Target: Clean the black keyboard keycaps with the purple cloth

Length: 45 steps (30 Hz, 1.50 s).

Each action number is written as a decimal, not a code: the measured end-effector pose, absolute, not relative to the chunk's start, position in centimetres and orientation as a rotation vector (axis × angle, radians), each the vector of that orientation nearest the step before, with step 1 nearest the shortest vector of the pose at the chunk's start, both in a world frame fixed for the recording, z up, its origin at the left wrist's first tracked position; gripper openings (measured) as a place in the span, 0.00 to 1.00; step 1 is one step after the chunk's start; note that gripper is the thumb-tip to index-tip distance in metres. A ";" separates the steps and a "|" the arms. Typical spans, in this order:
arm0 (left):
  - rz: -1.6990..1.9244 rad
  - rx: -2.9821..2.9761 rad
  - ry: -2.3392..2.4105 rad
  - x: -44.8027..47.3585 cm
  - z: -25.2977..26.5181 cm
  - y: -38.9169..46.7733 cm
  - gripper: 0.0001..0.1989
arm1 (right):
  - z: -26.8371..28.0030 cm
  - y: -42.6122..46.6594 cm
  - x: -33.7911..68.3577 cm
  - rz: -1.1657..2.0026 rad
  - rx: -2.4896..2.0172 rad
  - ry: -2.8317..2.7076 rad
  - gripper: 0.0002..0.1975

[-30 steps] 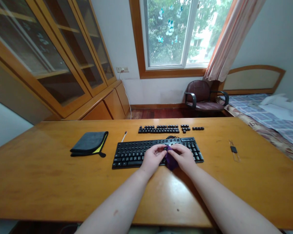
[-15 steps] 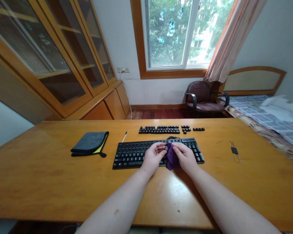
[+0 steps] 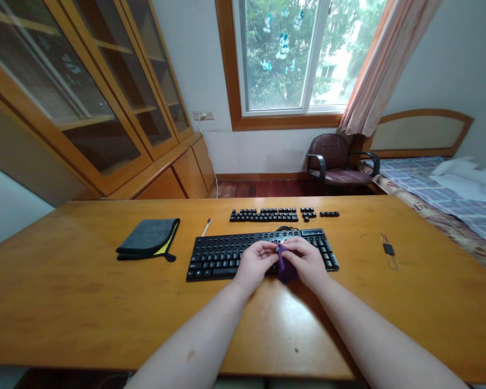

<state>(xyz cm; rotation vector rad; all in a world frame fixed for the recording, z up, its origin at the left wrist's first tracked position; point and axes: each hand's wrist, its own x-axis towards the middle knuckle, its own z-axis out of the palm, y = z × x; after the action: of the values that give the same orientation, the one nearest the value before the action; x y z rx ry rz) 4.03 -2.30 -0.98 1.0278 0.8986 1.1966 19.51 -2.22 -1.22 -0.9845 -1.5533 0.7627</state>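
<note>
Pinching a small, mostly hidden keycap point(image 3: 277, 249) in the left hand point(image 3: 253, 263), thumb and fingers drawn narrow. Gripping a purple cloth point(image 3: 285, 271) in the right hand point(image 3: 310, 265), fingers closed around its upper part, right beside the keycap. Letting the cloth hang down past the near edge of a black keyboard point(image 3: 222, 254). Working near the middle of the wooden surface point(image 3: 105, 313), over the keyboard's right half. Between the keyboard and the surface's far edge, 3 groups of loose black keycaps point(image 3: 263, 217). Towards the left edge, a folded gray towel point(image 3: 146, 236) with yellow lining; just behind the keyboard's far left corner, a slim white-handled brush point(image 3: 206, 228). Towards the right edge, a wire keycap puller point(image 3: 389, 249).
</note>
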 end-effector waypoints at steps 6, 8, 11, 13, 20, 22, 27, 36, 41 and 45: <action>1.193 1.041 0.936 4.1 -0.9 -2.3 0.15 | -0.7 -2.5 19.4 0.681 -1.046 -1.594 0.04; 1.187 1.068 0.952 4.1 -0.8 -2.4 0.15 | -0.6 -2.6 19.3 0.665 -1.075 -1.615 0.05; 1.184 1.120 0.977 4.1 -0.8 -2.4 0.14 | -0.6 -2.7 19.3 0.645 -1.103 -1.601 0.06; 1.199 1.149 0.978 4.1 -0.9 -2.3 0.13 | -0.7 -2.8 19.3 0.657 -1.102 -1.555 0.06; 1.313 1.257 1.020 3.9 -1.8 -1.8 0.13 | -1.1 -2.6 19.5 0.724 -1.112 -1.423 0.09; 1.309 1.290 1.036 3.9 -2.0 -1.9 0.12 | -1.2 -2.6 19.3 0.745 -1.106 -1.433 0.09; 1.285 1.276 1.028 3.9 -2.0 -2.0 0.10 | -1.1 -2.8 19.1 0.706 -1.102 -1.461 0.09; 1.306 1.261 1.063 3.8 -2.1 -1.8 0.12 | -1.1 -2.7 19.4 0.733 -1.150 -1.434 0.10; 1.275 1.311 1.024 3.8 -2.4 -1.8 0.10 | -0.9 -3.1 18.9 0.660 -1.061 -1.639 0.07; 1.248 1.401 1.024 3.9 -2.1 -2.3 0.10 | -0.7 -3.3 18.6 0.684 -1.129 -1.654 0.05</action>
<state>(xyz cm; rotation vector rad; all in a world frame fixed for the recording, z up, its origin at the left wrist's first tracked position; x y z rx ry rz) 3.89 -2.26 -2.10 1.4013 1.0244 1.2478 18.60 -3.30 -0.71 -1.1287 -1.6536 0.6836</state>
